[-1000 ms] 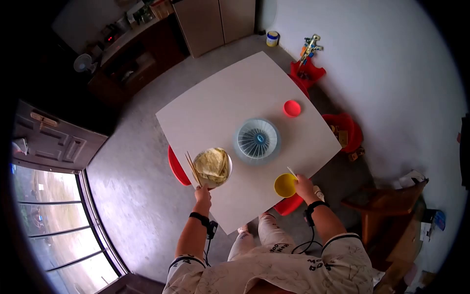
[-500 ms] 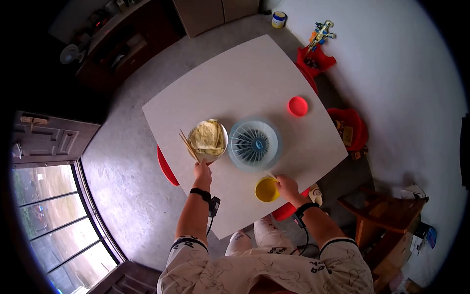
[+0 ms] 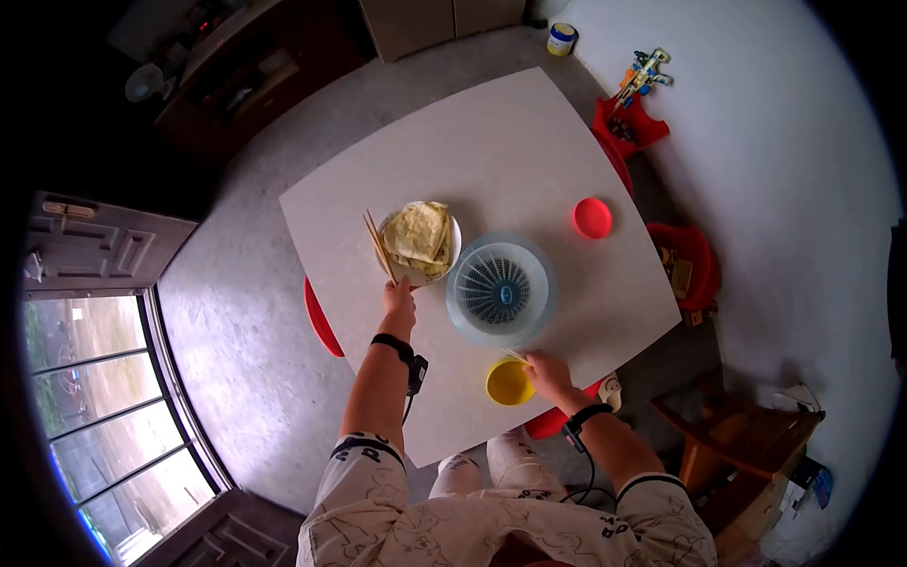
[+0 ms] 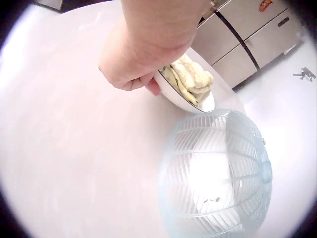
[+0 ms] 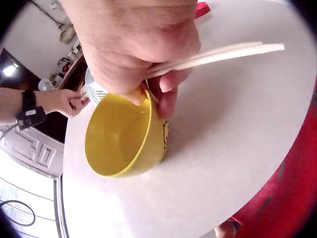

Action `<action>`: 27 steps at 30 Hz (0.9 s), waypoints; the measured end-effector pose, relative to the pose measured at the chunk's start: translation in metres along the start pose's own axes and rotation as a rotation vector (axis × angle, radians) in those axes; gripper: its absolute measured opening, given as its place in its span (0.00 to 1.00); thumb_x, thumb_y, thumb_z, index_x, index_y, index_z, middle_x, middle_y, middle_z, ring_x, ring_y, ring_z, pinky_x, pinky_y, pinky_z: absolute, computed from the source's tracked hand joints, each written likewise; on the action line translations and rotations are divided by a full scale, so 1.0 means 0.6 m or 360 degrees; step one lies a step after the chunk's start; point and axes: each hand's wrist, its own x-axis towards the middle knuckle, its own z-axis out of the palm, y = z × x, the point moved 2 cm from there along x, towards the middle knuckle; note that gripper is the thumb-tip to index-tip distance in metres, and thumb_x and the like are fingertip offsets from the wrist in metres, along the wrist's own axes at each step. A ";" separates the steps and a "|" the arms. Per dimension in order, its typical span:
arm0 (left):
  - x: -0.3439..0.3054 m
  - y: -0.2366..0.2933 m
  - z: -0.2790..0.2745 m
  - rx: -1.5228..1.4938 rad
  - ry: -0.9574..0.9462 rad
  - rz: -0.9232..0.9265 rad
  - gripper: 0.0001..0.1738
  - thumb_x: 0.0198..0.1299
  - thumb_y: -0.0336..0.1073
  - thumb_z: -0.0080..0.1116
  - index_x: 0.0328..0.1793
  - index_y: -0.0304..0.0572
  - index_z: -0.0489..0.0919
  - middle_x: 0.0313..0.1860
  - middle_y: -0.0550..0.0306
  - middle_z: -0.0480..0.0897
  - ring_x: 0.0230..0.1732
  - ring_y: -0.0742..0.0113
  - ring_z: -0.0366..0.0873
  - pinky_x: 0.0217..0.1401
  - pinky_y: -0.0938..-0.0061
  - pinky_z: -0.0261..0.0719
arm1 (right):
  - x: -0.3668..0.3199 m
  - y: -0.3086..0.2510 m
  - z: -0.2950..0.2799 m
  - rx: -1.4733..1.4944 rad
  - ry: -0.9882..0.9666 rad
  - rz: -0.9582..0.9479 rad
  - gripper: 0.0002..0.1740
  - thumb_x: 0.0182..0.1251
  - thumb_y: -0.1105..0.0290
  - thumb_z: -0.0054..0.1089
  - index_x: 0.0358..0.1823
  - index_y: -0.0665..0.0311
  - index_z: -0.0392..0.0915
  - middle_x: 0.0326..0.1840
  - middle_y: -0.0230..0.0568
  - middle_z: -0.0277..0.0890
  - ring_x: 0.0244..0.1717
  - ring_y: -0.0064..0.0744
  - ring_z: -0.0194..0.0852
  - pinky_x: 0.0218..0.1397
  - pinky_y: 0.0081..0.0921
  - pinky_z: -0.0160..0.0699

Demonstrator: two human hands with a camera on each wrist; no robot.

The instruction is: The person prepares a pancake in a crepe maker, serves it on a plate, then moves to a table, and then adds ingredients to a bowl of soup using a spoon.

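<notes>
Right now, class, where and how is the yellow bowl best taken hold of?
Probably by its rim, coming from the person's right. The yellow bowl is mouth up, and its thin edge suits a pinch across the wall. The right hand grips there, with chopsticks in the same grasp.

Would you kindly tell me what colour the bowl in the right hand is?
That bowl is yellow, seen best in the right wrist view.

There's one yellow bowl (image 5: 116, 136), one white bowl (image 4: 208, 101), one table (image 3: 482, 142).
</notes>
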 end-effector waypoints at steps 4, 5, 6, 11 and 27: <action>-0.005 0.009 0.015 0.0043 -0.0129 0.0002 0.10 0.57 0.42 0.51 0.39 0.47 0.69 0.28 0.57 0.80 0.07 0.80 0.54 0.07 0.82 0.52 | 0.002 -0.004 0.011 0.0075 0.0028 -0.0012 0.08 0.55 0.66 0.54 0.31 0.62 0.73 0.31 0.44 0.74 0.34 0.47 0.73 0.35 0.40 0.72; -0.009 0.010 0.017 0.0047 -0.0131 -0.0006 0.10 0.57 0.42 0.51 0.39 0.47 0.69 0.28 0.57 0.80 0.07 0.80 0.54 0.07 0.82 0.52 | 0.004 -0.008 0.009 0.0070 -0.0032 0.0021 0.08 0.55 0.66 0.53 0.32 0.62 0.73 0.32 0.44 0.74 0.35 0.47 0.73 0.35 0.40 0.72; -0.014 0.010 0.019 0.0063 -0.0118 -0.0001 0.11 0.57 0.42 0.50 0.41 0.46 0.70 0.30 0.57 0.81 0.08 0.80 0.54 0.07 0.83 0.52 | 0.007 -0.012 0.008 0.0066 -0.0093 0.0057 0.08 0.55 0.66 0.53 0.33 0.62 0.73 0.33 0.45 0.74 0.35 0.47 0.73 0.35 0.40 0.72; -0.048 -0.010 0.003 0.0202 -0.0111 0.0027 0.14 0.58 0.43 0.50 0.45 0.44 0.74 0.35 0.56 0.82 0.08 0.81 0.55 0.09 0.83 0.55 | 0.008 -0.027 0.017 0.0159 -0.0077 0.0054 0.11 0.55 0.67 0.55 0.39 0.60 0.74 0.34 0.44 0.74 0.36 0.46 0.73 0.37 0.39 0.73; -0.084 -0.101 -0.003 0.0617 -0.0417 0.0197 0.20 0.61 0.44 0.47 0.57 0.47 0.72 0.37 0.64 0.78 0.33 0.78 0.70 0.33 0.80 0.70 | 0.118 0.094 -0.045 0.1075 0.1049 0.0803 0.21 0.60 0.54 0.52 0.28 0.68 0.71 0.20 0.40 0.69 0.24 0.36 0.71 0.27 0.32 0.67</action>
